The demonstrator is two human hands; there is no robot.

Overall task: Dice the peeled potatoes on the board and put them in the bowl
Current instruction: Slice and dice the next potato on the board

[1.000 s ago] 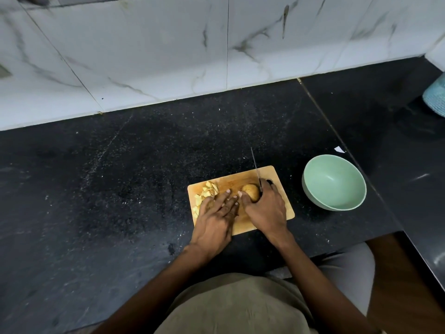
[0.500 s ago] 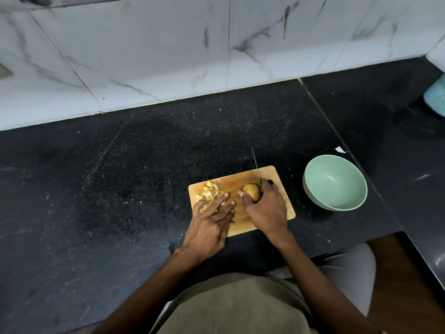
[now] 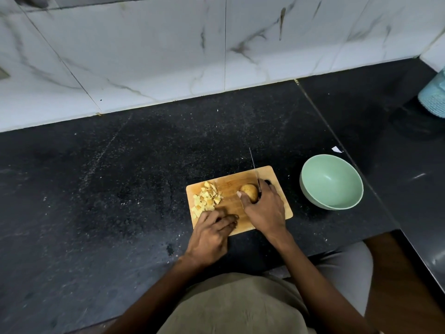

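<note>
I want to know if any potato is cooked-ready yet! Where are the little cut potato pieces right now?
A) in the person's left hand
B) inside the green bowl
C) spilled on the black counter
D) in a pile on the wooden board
D: the diced potato pieces lie heaped on the left part of the cutting board, while the green bowl beside it holds nothing.

Diced pieces point(image 3: 206, 199) left on board point(image 3: 279, 208) (potato point(image 3: 249, 192) right); bowl point(image 3: 331, 182) beside.

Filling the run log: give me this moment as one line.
stage: dicing | right hand: grips knife, touches whole potato | left hand: rests beside diced potato | green bowl: empty
</note>
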